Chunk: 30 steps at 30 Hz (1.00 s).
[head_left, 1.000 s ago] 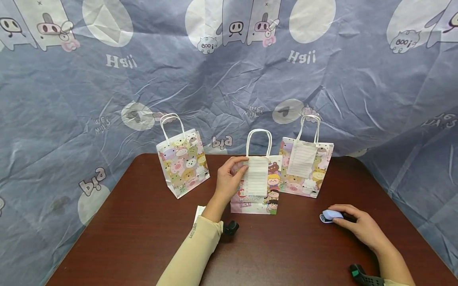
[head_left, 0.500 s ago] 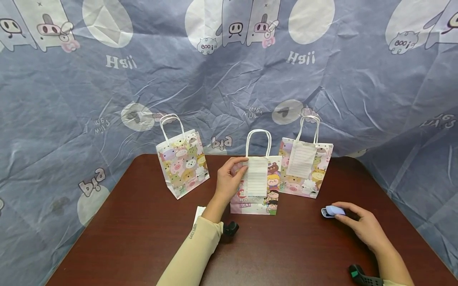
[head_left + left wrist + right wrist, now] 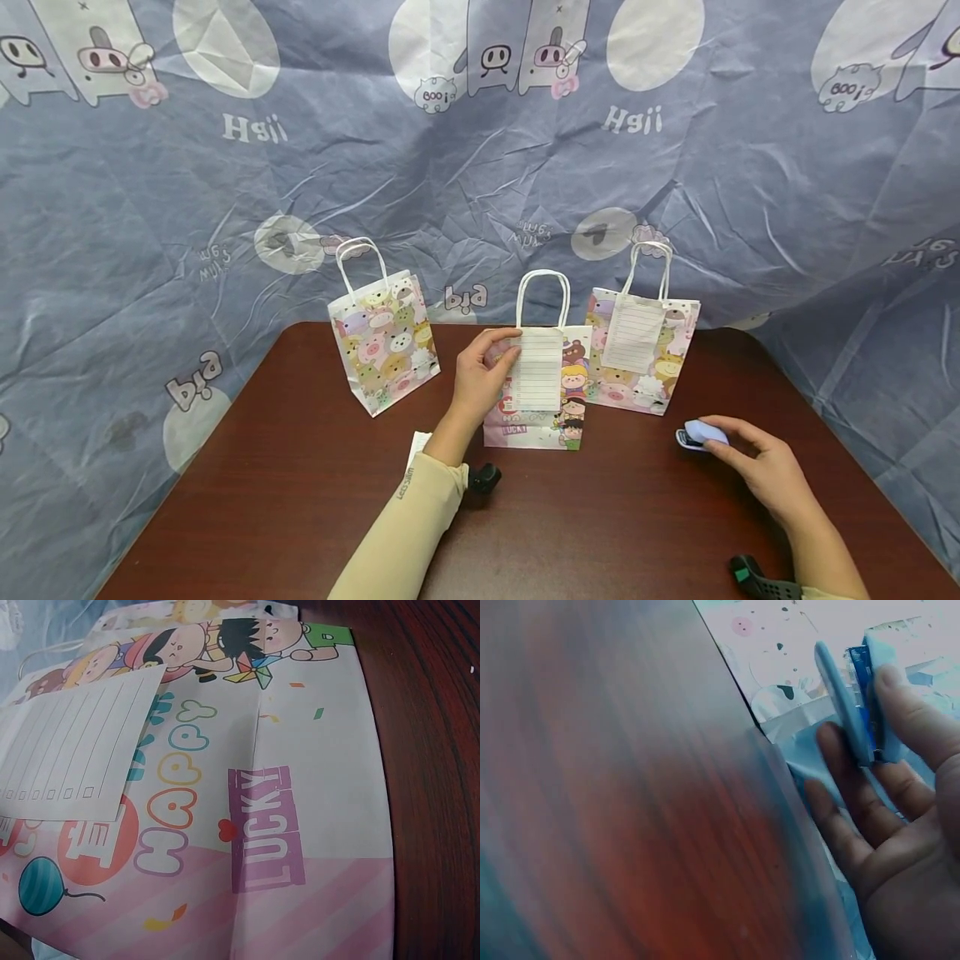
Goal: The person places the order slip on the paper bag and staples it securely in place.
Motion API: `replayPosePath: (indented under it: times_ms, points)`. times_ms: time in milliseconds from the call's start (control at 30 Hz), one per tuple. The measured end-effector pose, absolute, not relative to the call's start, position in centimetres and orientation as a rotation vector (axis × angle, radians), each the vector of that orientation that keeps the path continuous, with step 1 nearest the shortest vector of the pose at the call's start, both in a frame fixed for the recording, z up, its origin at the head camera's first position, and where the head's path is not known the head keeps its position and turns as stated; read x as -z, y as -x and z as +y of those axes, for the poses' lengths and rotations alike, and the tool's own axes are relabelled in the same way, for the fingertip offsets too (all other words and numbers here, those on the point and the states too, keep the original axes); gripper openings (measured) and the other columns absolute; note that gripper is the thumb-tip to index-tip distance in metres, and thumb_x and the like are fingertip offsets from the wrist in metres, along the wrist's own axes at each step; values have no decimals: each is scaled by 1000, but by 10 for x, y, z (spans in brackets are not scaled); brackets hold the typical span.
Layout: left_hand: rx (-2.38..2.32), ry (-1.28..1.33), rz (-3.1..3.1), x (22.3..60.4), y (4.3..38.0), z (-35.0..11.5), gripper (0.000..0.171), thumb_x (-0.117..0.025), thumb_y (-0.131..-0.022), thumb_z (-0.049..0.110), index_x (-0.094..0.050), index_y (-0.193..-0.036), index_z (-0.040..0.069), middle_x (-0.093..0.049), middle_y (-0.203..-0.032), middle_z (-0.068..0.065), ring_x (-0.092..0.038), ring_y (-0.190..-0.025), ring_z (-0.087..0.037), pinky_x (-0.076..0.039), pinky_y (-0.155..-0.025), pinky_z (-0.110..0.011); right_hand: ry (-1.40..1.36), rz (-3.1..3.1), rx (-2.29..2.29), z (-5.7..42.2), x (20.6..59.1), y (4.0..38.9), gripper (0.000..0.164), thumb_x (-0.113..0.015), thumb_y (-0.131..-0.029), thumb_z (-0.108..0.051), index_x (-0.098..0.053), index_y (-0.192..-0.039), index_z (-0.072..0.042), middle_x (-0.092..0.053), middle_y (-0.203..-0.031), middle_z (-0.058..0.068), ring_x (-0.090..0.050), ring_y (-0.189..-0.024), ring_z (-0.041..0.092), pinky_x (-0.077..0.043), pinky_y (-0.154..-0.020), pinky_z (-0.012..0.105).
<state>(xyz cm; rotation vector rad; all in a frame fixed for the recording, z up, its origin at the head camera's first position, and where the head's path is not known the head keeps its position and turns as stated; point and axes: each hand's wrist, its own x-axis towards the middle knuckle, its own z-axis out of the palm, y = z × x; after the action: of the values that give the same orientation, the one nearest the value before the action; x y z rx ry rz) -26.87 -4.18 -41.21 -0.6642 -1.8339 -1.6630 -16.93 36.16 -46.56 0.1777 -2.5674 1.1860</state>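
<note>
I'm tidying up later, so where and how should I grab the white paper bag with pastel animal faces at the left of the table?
I'd take the white looped handles of that animal-print paper bag together, coming from above: they rise over its rim as tall loops. Approaching slightly from the left should also avoid the person's left hand, which is to its right.

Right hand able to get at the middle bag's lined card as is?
Probably yes, from the card's right: the right hand, holding the stapler, has open table ahead, and the right bag sits farther back. The left hand is only at the card's upper left edge.
</note>
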Motion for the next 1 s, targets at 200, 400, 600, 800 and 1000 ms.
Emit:
replayPosePath:
  times_ms: [200,400,600,800,1000]
  points:
    - [1626,668,-1855,411,269,-42,22,-73,-91,12,-73,-113,13,-73,-108,-6,-39,-60,-8,-34,-46,-21,-196,-2371,-1358,354,461,172,40,-72,-90,-2,-62,-128,0,-64,-104,-28,-57,-85,-6,-47,-70,9]
    - [1626,668,-1849,411,269,-43,22,-73,-91,12,-73,-113,12,-73,-107,-7,-38,-58,-8,-34,-46,-21,-223,-2144,-1665,349,457,173,40,-68,-88,9,-59,-127,7,-70,-107,-16,-63,-89,-3,-50,-76,8]
    - [1622,656,-1851,412,269,-43,21,-74,-90,12,-74,-112,13,-73,-106,-6,-37,-57,-7,-34,-47,-21,-281,-1993,-1838,342,451,174,41,-65,-88,13,-58,-128,9,-67,-112,-8,-63,-93,0,-51,-79,8]
    - [1648,664,-1807,413,269,-42,21,-73,-90,10,-74,-111,11,-73,-104,-8,-42,-62,-7,-36,-49,-20,-366,-1864,-1977,336,442,176,41,-60,-89,17,-56,-130,10,-65,-111,-2,-67,-92,1,-56,-77,15]
    - [1659,674,-1802,413,269,-41,20,-72,-91,9,-74,-111,10,-72,-103,-9,-41,-59,-5,-36,-49,-19,-591,-1735,-2141,333,438,177,43,-45,-94,21,-43,-137,16,-57,-120,10,-71,-103,13,-59,-76,36]
